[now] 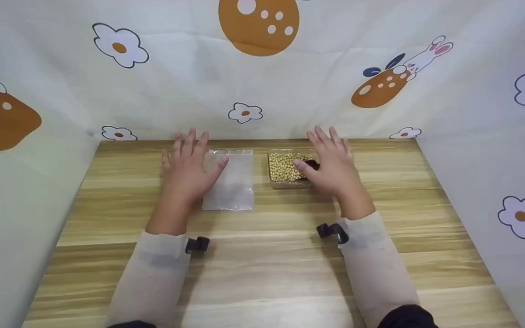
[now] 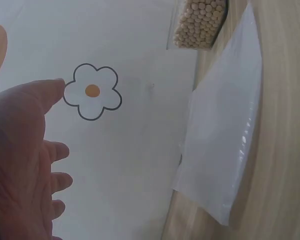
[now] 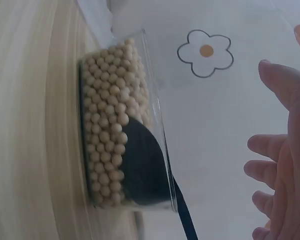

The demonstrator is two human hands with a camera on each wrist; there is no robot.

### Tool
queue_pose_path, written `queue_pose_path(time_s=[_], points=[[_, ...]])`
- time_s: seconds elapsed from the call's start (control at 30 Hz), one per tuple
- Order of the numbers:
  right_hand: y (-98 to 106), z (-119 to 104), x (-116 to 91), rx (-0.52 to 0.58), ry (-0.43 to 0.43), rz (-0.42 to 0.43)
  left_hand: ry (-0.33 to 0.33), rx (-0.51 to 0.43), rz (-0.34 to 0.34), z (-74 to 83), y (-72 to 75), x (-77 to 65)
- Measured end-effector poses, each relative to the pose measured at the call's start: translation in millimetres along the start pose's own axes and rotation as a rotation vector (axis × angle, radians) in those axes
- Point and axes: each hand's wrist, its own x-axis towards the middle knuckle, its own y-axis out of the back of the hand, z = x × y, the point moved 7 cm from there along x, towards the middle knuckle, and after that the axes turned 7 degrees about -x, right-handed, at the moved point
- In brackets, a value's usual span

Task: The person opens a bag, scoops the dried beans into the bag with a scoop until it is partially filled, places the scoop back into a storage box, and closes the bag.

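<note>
My left hand (image 1: 188, 166) hovers flat with straight fingers over the wooden table (image 1: 262, 255). Its thumb reaches over the left edge of a clear plastic bag (image 1: 230, 182) lying flat there. In the left wrist view the left hand (image 2: 20, 165) holds nothing and stays apart from the bag (image 2: 225, 135). My right hand (image 1: 333, 166) is spread over the right side of a clear container (image 1: 277, 183) full of pale round beans (image 1: 283, 165). A dark scoop (image 1: 311, 164) lies in the beans. The right wrist view shows the beans (image 3: 107, 140), the scoop (image 3: 145, 165) and the empty right hand (image 3: 285, 170).
A cloth backdrop (image 1: 262, 82) printed with flowers and rabbits closes the table at the back and on both sides. Bare wood stretches from the bag and container to the front edge. A small black camera mount (image 1: 197, 244) sits on each wrist.
</note>
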Motion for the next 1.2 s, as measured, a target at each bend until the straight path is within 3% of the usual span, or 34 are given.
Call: queue_pose_path(time_s=[0.27, 0.53, 0.93, 1.2], points=[[-10.1, -28.9, 3.9, 0.022, 0.032, -0.001, 0.005, -0.046, 0.012, -13.8, 2.9, -5.3], [-19.2, -58.3, 5.4, 0.05, 0.051, -0.017, 0.028, -0.163, 0.004, -21.5, 4.0, -7.7], [-32.1, -107.1, 8.7, 0.096, 0.101, -0.064, 0.015, -0.211, -0.016, -38.3, 10.2, -14.3], [-45.2, -135.8, 2.5, 0.167, 0.147, -0.093, 0.071, -0.322, -0.114, -47.0, -1.0, -12.3]])
